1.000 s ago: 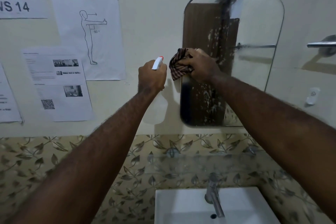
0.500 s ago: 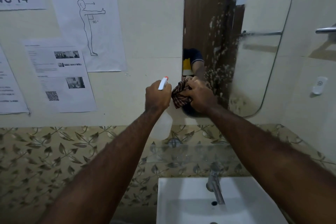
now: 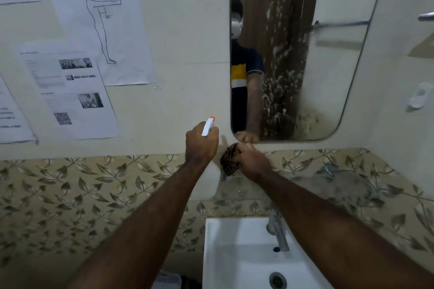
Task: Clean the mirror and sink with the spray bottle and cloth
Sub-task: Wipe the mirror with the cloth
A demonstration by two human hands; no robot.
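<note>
**Both hands raised at the mirror's lower corner**

Left hand (image 3: 199, 145) closed around the neck of a white spray bottle (image 3: 212, 178); red-tipped nozzle poking out above the knuckles, aimed at the wall; translucent bottle body hanging below the wrist. Right hand (image 3: 252, 162) just beside the left, clenched on a bunched brown checked cloth (image 3: 230, 159); cloth pressed against the wall between the two hands, just under the bottom-left corner of the mirror (image 3: 328, 77). Above the right hand, mirror glass streaked and spotted with white foam down its middle; reflected fist showing at the lower edge. Below both forearms, white sink (image 3: 234, 253) with metal tap (image 3: 278, 230) and drain; leaf-patterned tiles behind the wrists. Up and left of the left hand, printed paper sheets (image 3: 94, 30) stuck on the wall.
</note>
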